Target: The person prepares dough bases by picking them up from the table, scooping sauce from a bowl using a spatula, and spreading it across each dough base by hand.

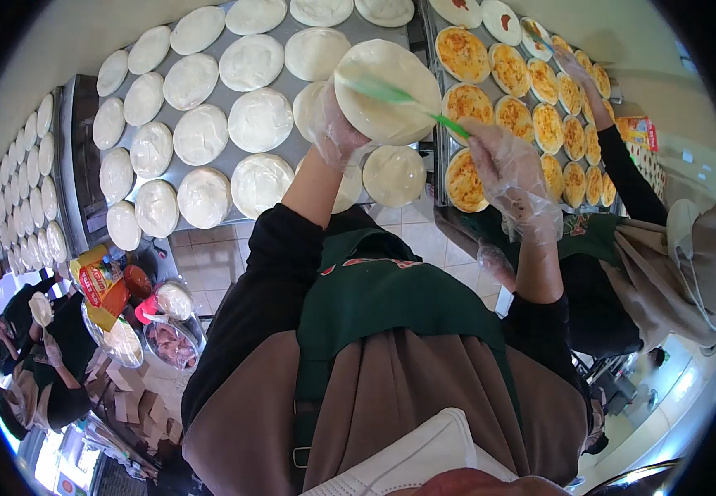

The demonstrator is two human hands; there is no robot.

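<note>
My left hand [337, 132], in a clear plastic glove, holds up a round white base [399, 112] from its left edge and underside. The base looks like flat dough with a pale, glossy coating. My right hand [511, 174], gloved too, is closed around the green handle of a spatula [453, 126]. The spatula's blade lies over the face of the round and is smeared by motion. Beneath the raised round, a metal tray [164, 149] bears rows of similar white-coated rounds [260, 120].
To the right, another tray holds rounds with orange-yellow topping [467, 103]; a co-worker's gloved hand [571, 64] reaches over it. More white rounds [31, 194] stand far left. Lower left are a bowl of pinkish slices [172, 343], packets [102, 281] and another person [44, 364].
</note>
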